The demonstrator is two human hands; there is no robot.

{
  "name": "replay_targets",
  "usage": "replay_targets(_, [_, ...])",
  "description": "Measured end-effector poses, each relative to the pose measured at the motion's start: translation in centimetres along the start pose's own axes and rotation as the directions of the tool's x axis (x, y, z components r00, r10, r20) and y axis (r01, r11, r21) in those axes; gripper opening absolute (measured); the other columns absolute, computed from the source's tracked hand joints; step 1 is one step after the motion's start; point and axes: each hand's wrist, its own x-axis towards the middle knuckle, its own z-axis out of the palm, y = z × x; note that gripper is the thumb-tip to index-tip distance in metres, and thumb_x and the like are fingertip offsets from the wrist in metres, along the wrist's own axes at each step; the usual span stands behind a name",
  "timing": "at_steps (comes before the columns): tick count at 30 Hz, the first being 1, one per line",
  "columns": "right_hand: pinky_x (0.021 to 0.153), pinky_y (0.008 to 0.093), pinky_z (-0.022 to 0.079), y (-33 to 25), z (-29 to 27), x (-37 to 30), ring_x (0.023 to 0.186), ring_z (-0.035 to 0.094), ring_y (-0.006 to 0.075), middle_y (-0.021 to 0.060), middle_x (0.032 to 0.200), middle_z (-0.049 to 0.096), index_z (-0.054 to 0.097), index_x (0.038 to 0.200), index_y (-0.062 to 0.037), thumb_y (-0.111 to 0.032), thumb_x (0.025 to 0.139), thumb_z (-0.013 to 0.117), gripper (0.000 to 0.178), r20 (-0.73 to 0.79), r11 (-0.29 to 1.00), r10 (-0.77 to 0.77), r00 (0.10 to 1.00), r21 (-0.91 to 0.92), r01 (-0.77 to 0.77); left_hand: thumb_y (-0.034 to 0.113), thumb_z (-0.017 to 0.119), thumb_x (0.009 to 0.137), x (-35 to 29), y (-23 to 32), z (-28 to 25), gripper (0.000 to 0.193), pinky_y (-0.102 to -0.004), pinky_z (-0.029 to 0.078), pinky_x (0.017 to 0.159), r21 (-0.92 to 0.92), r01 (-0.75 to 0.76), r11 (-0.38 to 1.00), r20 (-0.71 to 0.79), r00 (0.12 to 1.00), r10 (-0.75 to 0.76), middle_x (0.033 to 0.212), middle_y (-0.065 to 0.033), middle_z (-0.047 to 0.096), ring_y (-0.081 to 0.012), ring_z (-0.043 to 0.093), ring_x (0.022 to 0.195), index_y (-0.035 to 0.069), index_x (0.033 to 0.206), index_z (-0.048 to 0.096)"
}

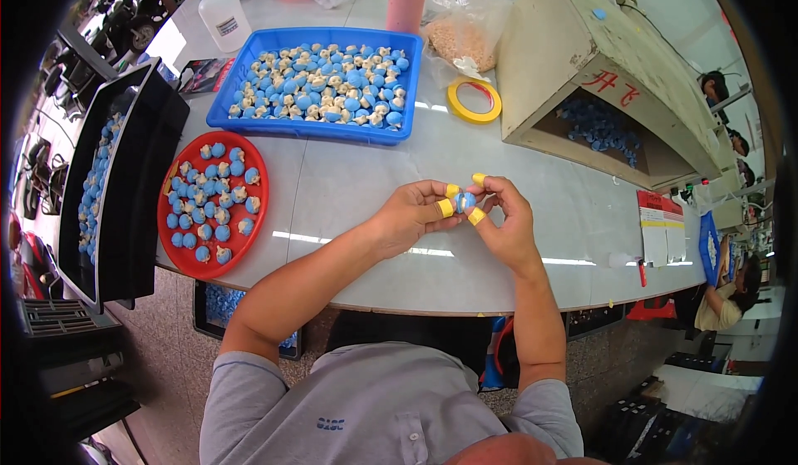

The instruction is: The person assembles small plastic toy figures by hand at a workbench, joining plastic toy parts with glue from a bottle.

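Observation:
Between both hands, above the grey table (357,278), is a small blue and cream piece (465,202) like those in the trays. My left hand (413,216) pinches it from the left, with yellow tape around the thumb and a fingertip. From the other side my right hand (507,220) grips it, its thumb and a finger also taped yellow. The fingers cover much of the piece. Left of my hands, a round red tray (264,184) carries many such pieces. Farther back, a blue rectangular tray (312,132) is filled with more of them.
A yellow tape roll (490,114), a pink bottle (406,4) and a clear bag of beige pieces (461,37) stand at the back. A beige cabinet (532,91) holds blue parts at right. A black bin (137,191) flanks the table's left edge; a white jug (224,20) stands far left.

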Motion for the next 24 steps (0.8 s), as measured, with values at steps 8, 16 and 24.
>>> replay_targets(8, [0.069,0.0272,0.046,-0.46,-0.19,0.03,0.086,0.062,0.0165,0.0072,0.101,0.067,0.058,0.115,-0.0028,0.006,0.073,0.069,0.045,0.041,0.992,-0.068,0.997,-0.1,0.072,0.01,0.063,0.093,-0.05,-0.11,0.36,0.024,-0.0309,0.054,0.092,0.067,-0.023,0.998,-0.006,1.0,0.023,0.111,-0.0084,0.061,-0.0169,0.062,0.102,0.0,0.114,0.056])
replay_targets(16, [0.068,0.0279,0.047,-0.49,-0.23,0.06,0.087,0.062,0.0173,0.0071,0.101,0.067,0.058,0.115,-0.003,0.005,0.072,0.071,0.045,0.048,0.986,-0.058,0.997,-0.156,0.065,0.008,0.065,0.091,0.12,-0.19,0.47,0.027,-0.0295,0.055,0.09,0.108,-0.036,0.993,-0.029,0.999,0.039,0.107,-0.0099,0.061,-0.0167,0.063,0.1,-0.002,0.114,0.055])
replay_targets(24, [0.068,0.0274,0.046,-0.19,0.1,-0.08,0.086,0.061,0.017,0.0069,0.098,0.065,0.059,0.113,-0.0031,0.006,0.073,0.071,0.043,0.019,0.988,-0.074,0.997,-0.135,0.076,0.007,0.065,0.091,0.34,-0.42,0.1,0.026,-0.0297,0.056,0.089,0.146,-0.072,0.987,-0.028,0.997,0.077,0.107,-0.0108,0.062,-0.0168,0.064,0.098,-0.003,0.113,0.055])
